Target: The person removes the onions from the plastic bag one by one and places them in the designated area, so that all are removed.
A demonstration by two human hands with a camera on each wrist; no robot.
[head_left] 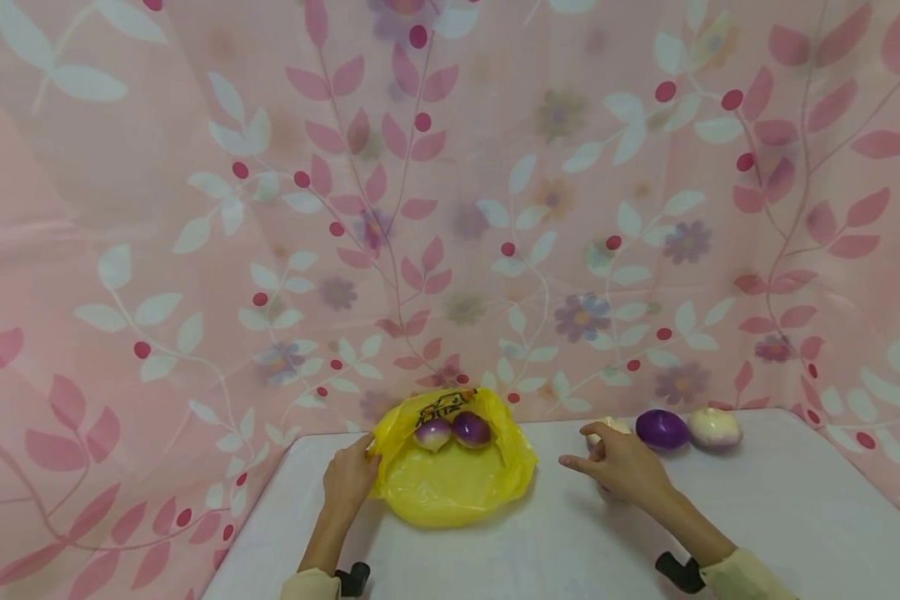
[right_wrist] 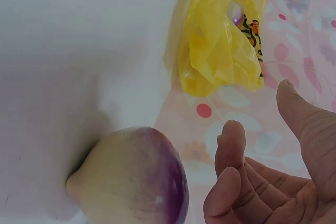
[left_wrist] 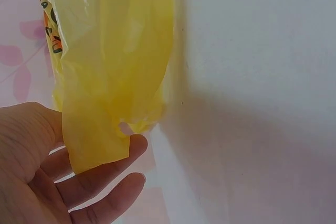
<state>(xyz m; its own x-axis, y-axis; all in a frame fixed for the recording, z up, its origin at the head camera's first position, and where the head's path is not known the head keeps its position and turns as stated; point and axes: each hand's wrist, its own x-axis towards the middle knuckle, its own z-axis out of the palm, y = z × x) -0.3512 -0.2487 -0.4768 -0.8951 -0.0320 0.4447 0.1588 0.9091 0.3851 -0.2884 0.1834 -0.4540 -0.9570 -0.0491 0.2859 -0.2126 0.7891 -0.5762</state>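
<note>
A yellow plastic bag lies with its mouth spread wide towards me. Inside it sit two purple-and-white turnips, a paler one and a darker one. My left hand pinches the bag's left edge between thumb and fingers; a loose yellow flap hangs over the fingers in the left wrist view. My right hand hovers right of the bag, thumb and forefinger apart, holding nothing. Beside it in the right wrist view a large turnip rests on the table, and in the head view this hand partly hides turnips.
Right of the right hand, a deep purple turnip and a whitish one stand side by side near the back edge of the white table. A pink floral curtain hangs right behind the table.
</note>
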